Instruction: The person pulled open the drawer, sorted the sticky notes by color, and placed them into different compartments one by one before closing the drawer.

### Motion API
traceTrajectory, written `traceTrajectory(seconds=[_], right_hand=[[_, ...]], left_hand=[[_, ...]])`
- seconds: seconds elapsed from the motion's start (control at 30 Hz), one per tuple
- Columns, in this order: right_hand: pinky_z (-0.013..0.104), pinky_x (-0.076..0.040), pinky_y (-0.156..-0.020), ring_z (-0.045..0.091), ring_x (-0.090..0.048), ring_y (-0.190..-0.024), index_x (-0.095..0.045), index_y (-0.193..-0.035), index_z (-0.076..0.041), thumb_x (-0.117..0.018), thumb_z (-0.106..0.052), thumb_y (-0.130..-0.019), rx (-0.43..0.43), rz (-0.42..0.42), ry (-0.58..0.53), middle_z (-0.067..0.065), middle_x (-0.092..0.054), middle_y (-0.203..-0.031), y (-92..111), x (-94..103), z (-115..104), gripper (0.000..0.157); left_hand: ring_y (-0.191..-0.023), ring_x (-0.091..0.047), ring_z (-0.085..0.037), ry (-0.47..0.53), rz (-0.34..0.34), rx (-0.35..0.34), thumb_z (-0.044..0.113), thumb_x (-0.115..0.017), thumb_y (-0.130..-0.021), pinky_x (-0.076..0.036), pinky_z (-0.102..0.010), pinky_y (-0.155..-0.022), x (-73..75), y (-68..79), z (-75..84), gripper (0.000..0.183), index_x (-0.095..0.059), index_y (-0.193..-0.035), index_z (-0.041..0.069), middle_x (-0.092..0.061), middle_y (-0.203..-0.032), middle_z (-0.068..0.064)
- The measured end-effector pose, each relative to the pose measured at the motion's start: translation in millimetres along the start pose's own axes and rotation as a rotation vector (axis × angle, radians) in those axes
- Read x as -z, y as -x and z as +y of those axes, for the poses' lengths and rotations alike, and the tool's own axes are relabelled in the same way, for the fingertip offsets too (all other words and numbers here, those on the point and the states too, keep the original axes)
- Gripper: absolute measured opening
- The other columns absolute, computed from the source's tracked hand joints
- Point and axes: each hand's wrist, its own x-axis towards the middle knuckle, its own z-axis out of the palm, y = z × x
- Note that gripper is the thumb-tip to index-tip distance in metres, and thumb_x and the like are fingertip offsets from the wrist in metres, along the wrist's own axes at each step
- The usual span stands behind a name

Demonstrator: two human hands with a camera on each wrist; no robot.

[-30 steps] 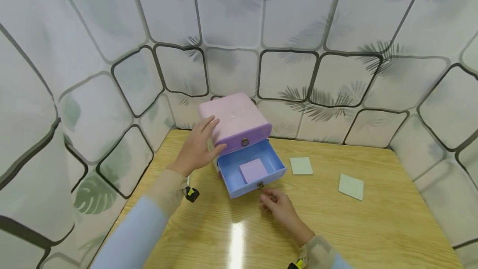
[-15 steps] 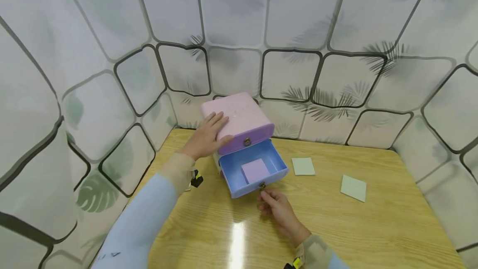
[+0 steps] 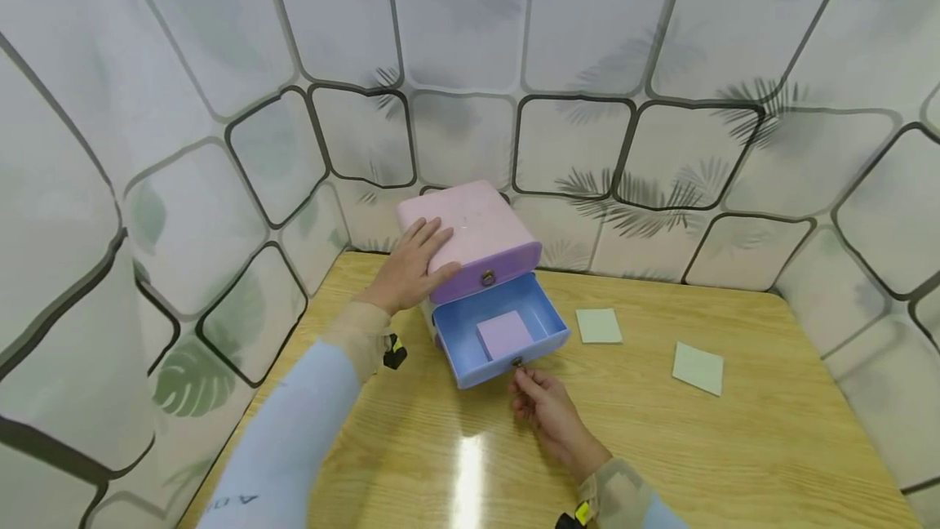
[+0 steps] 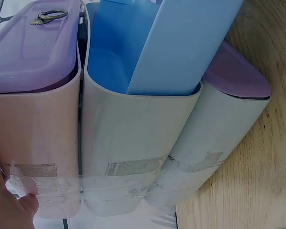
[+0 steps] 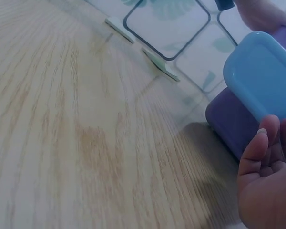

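A small stacked drawer unit with a pink top (image 3: 470,223) stands at the back of the table. My left hand (image 3: 413,266) rests along its upper left side, fingers spread over the top. The upper purple drawer front (image 4: 26,59) is closed. Below it the blue drawer (image 3: 481,376) is pulled out, with a flat lilac square block (image 3: 504,335) inside. At its front, the thumb and forefinger of my right hand (image 3: 554,415) pinch the small metal ring pull (image 3: 517,362). The lowest purple drawer front (image 5: 229,117) shows under the blue one in the right wrist view.
Two pale green square pads, a nearer one (image 3: 698,368) and a farther one (image 3: 598,326), lie on the wooden table (image 3: 771,447) right of the drawers. Patterned fabric walls (image 3: 573,145) enclose the table at the back and sides.
My left hand has slid farther onto the unit's pink top. The right fingers have come up from just below the blue drawer's front to its ring pull. The drawer stays pulled out.
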Motion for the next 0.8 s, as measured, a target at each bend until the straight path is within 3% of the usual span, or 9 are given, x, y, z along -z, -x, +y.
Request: traceTrajectory(seconds=[0.2, 0.4, 0.8], right_hand=[[0.023, -0.045, -0.06, 0.01, -0.055, -0.068, -0.058, -0.092, -0.009, -0.059, -0.025, -0.096, 0.006, -0.039, 0.042, 0.003, -0.063, -0.089, 0.6, -0.7, -1.9, 0.017], [0.025, -0.046, -0.063, 0.011, -0.056, -0.071, -0.057, -0.099, -0.005, -0.056, -0.016, -0.098, 0.024, -0.031, 0.065, 0.009, -0.062, -0.097, 0.2, -1.8, -4.6, 0.011], [0.027, -0.045, -0.066, 0.013, -0.055, -0.073, -0.055, -0.099, -0.002, -0.054, -0.009, -0.098, 0.05, -0.022, 0.1, 0.006, -0.061, -0.092, -0.9, -3.1, -17.0, 0.007]], left_hand=[[-0.147, -0.004, -0.023, 0.017, 0.013, 0.022, 0.069, -0.036, -0.092, -0.013, -0.048, -0.115, -2.1, 0.7, -0.1, 0.076, -0.032, -0.151, 0.021, -0.018, -0.159, -0.003], [-0.147, -0.005, -0.023, 0.024, 0.029, 0.018, 0.068, -0.037, -0.092, -0.014, -0.049, -0.115, -3.4, 1.0, -0.3, 0.075, -0.034, -0.15, 0.021, -0.02, -0.159, -0.003], [-0.147, -0.006, -0.023, 0.02, 0.025, 0.01, 0.068, -0.037, -0.092, -0.013, -0.047, -0.116, -4.3, -0.8, 0.2, 0.074, -0.035, -0.15, 0.02, -0.021, -0.158, -0.005]])
